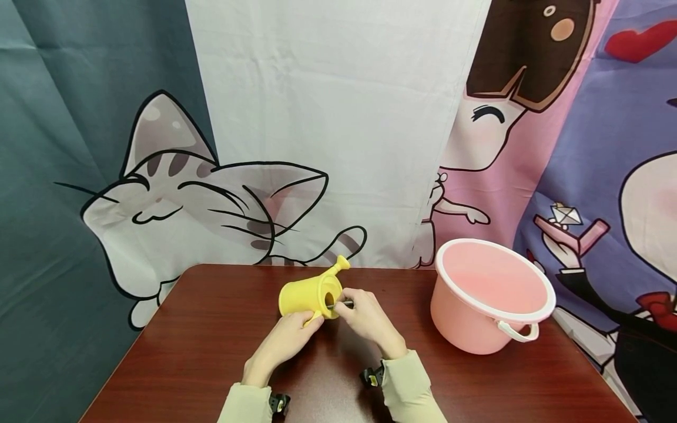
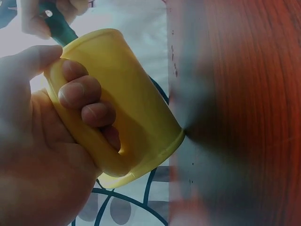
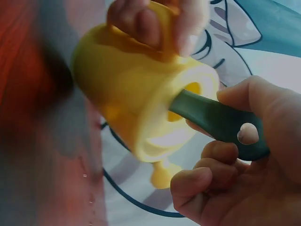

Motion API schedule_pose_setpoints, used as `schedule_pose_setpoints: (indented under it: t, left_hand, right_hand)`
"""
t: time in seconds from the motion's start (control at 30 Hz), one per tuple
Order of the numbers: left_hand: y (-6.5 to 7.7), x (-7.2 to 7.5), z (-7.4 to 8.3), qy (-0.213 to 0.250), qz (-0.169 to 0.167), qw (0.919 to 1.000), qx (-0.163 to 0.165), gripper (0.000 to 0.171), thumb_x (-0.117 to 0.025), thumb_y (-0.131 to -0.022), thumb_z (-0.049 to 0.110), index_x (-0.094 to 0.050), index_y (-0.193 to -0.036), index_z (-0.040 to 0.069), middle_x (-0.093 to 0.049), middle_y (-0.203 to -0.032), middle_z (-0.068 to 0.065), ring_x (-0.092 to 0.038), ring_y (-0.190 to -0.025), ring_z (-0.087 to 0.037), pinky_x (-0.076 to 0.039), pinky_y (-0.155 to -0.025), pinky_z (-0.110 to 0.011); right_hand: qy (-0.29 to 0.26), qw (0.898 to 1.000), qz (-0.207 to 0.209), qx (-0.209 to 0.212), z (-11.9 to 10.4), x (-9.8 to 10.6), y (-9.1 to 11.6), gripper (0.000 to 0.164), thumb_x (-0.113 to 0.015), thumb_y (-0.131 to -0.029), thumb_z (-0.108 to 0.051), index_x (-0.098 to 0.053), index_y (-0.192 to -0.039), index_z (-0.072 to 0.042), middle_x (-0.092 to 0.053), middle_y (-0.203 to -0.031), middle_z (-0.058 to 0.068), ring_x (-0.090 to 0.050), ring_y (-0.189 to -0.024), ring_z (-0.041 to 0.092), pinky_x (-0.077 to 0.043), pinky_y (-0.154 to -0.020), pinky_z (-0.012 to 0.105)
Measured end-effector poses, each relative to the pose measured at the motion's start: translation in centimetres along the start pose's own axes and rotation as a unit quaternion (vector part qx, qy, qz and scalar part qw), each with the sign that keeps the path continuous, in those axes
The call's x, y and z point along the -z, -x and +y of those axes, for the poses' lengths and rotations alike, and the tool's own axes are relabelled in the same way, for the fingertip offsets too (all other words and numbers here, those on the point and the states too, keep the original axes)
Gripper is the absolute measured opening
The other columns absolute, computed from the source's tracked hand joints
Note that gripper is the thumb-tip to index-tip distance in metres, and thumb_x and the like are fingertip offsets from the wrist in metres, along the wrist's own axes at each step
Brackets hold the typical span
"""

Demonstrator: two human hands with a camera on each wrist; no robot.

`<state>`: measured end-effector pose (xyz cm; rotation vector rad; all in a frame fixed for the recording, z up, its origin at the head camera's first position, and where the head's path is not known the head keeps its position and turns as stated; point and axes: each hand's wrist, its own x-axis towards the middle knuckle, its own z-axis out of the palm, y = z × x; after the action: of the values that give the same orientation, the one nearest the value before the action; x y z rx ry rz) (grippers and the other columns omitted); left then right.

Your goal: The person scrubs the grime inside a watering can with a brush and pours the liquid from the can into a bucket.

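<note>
So, nearest the camera were 2 pale sleeves point(image 1: 409, 385) at the bottom of the frame, each with a small black wrist device point(image 1: 372, 377) by the cuff. Just past those, the left hand point(image 1: 285, 341) sat a little below center, fingers curled round the loop handle point(image 2: 94, 143) of a yellow watering can point(image 1: 301, 296). The right hand point(image 1: 370, 320), a bit further right, was pinching a green handle point(image 3: 211, 115) between thumb and fingers. That had 1 round hole near its outer end, while the other end ran into the can's mouth, so whatever was in there was hidden. The can itself was in the lower middle of the head view, tipped sideways, mouth facing right and spout point(image 1: 337, 267) angled toward the upper right. Couldn't tell if it touched the reddish-brown table point(image 1: 211, 341). Over in the lower right stood a pink bucket point(image 1: 460, 320) with a white rim, well apart from both hands. Behind everything hung a printed cloth point(image 1: 328, 88), cartoon cat point(image 1: 169, 229) on the left, red heart point(image 1: 640, 44) in the upper right.
</note>
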<state>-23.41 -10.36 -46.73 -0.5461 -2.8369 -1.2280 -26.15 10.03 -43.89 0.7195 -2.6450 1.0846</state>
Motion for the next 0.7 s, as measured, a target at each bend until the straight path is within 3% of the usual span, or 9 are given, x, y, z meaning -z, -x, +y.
schedule_pose_setpoints:
  t: [0.23, 0.47, 0.7]
  left_hand:
    - [0.0, 0.0, 0.0, -0.004, 0.003, 1.0, -0.004, 0.038, -0.051, -0.101, 0.039, -0.048, -0.069, 0.019, -0.033, -0.06, 0.01, -0.032, -0.055, -0.005, -0.033, -0.055, -0.024]
    - [0.0, 0.1, 0.0, -0.005, 0.004, 1.0, 0.0, 0.037, -0.051, -0.101, 0.039, -0.048, -0.069, 0.019, -0.033, -0.061, 0.01, -0.031, -0.056, -0.005, -0.033, -0.056, -0.024]
    - [0.1, 0.1, -0.1, 0.003, 0.0, 1.0, 0.001, 0.037, -0.051, -0.101, 0.04, -0.049, -0.071, 0.019, -0.033, -0.062, 0.01, -0.032, -0.057, -0.005, -0.034, -0.056, -0.025]
  right_hand:
    - [-0.008, 0.999, -0.024, 0.024, 0.4, -0.9, 0.0, 0.009, -0.063, -0.094, -0.02, -0.068, -0.087, -0.016, -0.059, -0.079, -0.01, -0.054, -0.074, 0.009, -0.046, -0.068, 0.027]
    - [-0.018, 0.997, -0.041, 0.064, 0.3, -0.5, 0.2, 0.006, -0.063, -0.096, -0.015, -0.067, -0.092, -0.015, -0.059, -0.081, -0.009, -0.055, -0.077, 0.008, -0.046, -0.073, 0.027]
    - [-0.047, 0.996, -0.056, 0.057, 0.7, 0.2, 0.1, 0.008, -0.064, -0.096, -0.015, -0.071, -0.097, -0.011, -0.064, -0.088, -0.01, -0.057, -0.082, 0.008, -0.048, -0.076, 0.028]
